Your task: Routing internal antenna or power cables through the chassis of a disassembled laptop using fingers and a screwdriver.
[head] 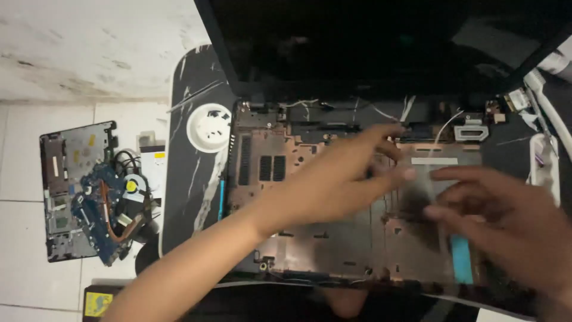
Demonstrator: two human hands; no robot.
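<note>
Stripped copper-brown plastic laptop base shell lying flat on a black marbled desk mat, long axis running left to right, black screen panel hinged up at the far edge. Left hand stretched in from the lower left across the shell, fingers extended and loosely spread, tips over the far middle just short of the hinge strip; nothing visibly pinched, though motion blur hides any small part. Right hand hovering over the right end of the shell, fingers slightly curled and pointing left, apparently empty, contact with the shell not clear. Fingertips of both hands near each other above a dark patch right of centre; right hand nearer to it. Round white plastic lid at the shell's far left corner. Removed blue circuit board with fan well apart on the white tiled floor.
</note>
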